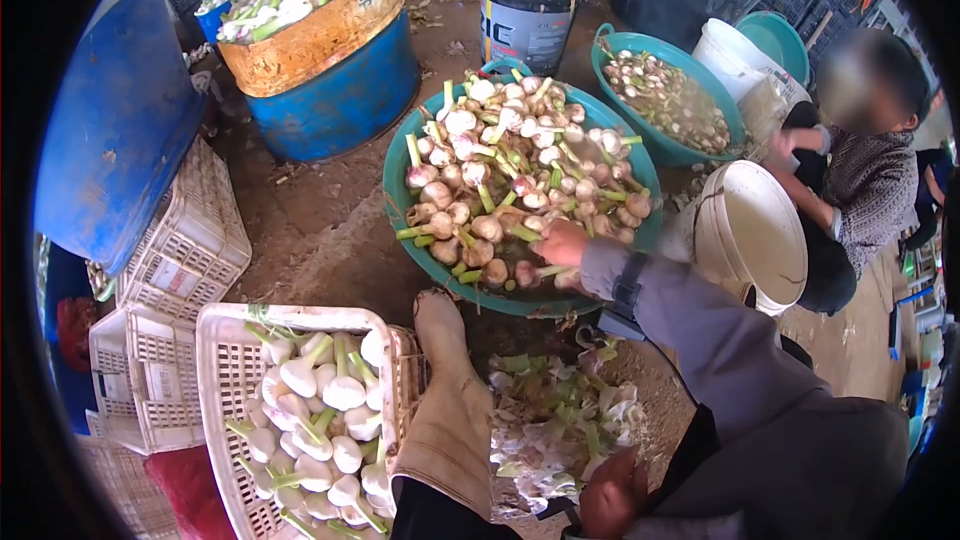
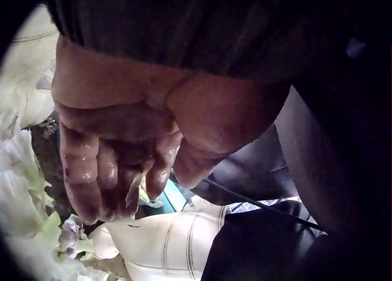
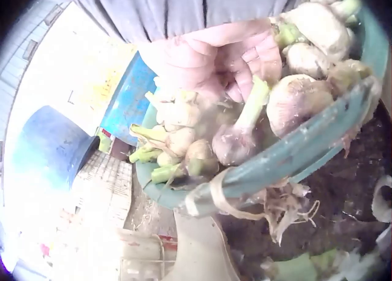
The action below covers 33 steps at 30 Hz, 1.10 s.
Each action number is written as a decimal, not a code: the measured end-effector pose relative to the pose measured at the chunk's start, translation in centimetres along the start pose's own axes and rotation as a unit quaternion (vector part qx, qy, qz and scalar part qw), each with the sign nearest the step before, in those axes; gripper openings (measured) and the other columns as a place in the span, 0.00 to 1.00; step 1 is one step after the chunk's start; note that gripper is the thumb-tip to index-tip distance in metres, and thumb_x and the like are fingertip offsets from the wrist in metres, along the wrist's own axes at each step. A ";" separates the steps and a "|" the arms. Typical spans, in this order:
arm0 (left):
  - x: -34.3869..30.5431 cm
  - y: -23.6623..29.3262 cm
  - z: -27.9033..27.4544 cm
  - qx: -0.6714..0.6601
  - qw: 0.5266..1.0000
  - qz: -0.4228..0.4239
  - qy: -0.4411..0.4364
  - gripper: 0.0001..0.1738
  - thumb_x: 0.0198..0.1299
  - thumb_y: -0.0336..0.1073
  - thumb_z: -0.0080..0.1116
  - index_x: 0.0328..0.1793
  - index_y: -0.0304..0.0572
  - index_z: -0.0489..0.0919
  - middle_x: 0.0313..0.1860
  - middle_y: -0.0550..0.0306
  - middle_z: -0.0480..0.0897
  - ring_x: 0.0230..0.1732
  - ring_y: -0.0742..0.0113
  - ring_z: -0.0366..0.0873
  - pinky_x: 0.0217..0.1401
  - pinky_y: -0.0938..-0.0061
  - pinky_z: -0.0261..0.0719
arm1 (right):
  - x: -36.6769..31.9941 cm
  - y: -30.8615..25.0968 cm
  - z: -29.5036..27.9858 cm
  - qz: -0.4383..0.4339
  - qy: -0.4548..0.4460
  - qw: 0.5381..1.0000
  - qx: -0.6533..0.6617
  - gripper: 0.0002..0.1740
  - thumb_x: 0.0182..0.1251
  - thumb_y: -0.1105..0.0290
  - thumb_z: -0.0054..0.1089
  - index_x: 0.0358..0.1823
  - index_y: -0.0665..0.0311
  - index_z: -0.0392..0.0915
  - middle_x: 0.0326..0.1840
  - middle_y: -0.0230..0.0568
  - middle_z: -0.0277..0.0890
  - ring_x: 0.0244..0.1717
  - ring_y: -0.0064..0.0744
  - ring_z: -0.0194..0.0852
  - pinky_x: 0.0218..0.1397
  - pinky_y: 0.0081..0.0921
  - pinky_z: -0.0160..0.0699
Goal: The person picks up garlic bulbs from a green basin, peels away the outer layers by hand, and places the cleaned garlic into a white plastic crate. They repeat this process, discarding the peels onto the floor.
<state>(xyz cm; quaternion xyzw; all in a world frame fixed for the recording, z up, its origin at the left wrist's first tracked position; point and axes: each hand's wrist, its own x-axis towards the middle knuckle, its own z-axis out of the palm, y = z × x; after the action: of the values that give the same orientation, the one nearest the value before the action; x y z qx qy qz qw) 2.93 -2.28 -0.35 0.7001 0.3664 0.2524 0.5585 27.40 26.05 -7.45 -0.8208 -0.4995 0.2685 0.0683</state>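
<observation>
– how to handle the garlic bulb (image 3: 234, 145)?
– probably light, firm, slippery when wet, with skin likely to tear; best taken by the sturdy green stem (image 3: 250, 112).
– and looks?
– pale, purple-tinged, grubby; lying just inside the near rim of the green tub (image 3: 294, 147).
– any grip?
– right hand (image 1: 562, 243) bent close beside the stem; partly hidden, so cannot tell if pinching. left hand (image 1: 612, 492) relaxed, without a bulb, near the peelings (image 1: 550, 420).

letters "ic" (image 1: 504, 35) on black bucket (image 1: 530, 25)
</observation>
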 end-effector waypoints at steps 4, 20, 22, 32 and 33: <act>0.2 0.9 0.0 0.019 0.997 -0.012 0.074 0.14 0.51 0.32 0.57 0.45 0.38 0.79 0.38 0.44 0.81 0.40 0.46 0.79 0.42 0.63 0.78 | -2.1 -0.3 -1.9 -0.018 -0.013 1.000 -0.018 0.24 0.59 0.53 0.59 0.39 0.72 0.76 0.40 0.60 0.76 0.41 0.56 0.75 0.44 0.42 0.72; 0.5 -1.1 -0.6 0.078 0.951 0.003 0.300 0.27 0.53 0.34 0.62 0.61 0.42 0.70 0.53 0.41 0.75 0.52 0.44 0.74 0.53 0.60 0.74 | -17.9 -1.2 -12.4 -0.303 -0.210 0.924 -0.099 0.11 0.60 0.63 0.51 0.23 0.60 0.70 0.21 0.38 0.68 0.24 0.34 0.68 0.28 0.33 0.68; 0.8 0.5 -2.0 0.114 0.945 0.020 0.307 0.33 0.52 0.34 0.62 0.66 0.44 0.66 0.59 0.38 0.70 0.58 0.41 0.69 0.58 0.59 0.70 | -19.8 -0.3 -10.9 -0.374 -0.286 0.875 -0.117 0.13 0.59 0.60 0.51 0.25 0.62 0.74 0.22 0.44 0.72 0.24 0.39 0.71 0.29 0.35 0.70; 0.3 -1.7 1.1 -0.093 0.987 -0.030 0.127 0.16 0.57 0.44 0.60 0.43 0.38 0.80 0.23 0.50 0.79 0.24 0.64 0.77 0.31 0.68 0.75 | -28.6 -3.2 -8.6 -0.318 -0.315 0.890 -0.084 0.12 0.60 0.65 0.54 0.39 0.66 0.75 0.29 0.44 0.77 0.31 0.36 0.78 0.36 0.30 0.75; 0.6 -1.5 0.7 -0.167 0.971 -0.084 0.148 0.18 0.59 0.48 0.58 0.40 0.38 0.80 0.21 0.52 0.79 0.23 0.67 0.76 0.30 0.69 0.74 | -29.0 -3.1 -8.2 -0.316 -0.281 0.906 -0.007 0.14 0.58 0.69 0.56 0.44 0.66 0.72 0.33 0.43 0.76 0.31 0.34 0.76 0.36 0.29 0.74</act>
<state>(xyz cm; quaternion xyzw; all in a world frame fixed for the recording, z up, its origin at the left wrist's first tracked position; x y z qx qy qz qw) 3.50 -2.09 -2.00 0.5182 0.4553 0.3631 0.6263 18.81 3.99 11.44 -0.5110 -0.7330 0.4490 0.0005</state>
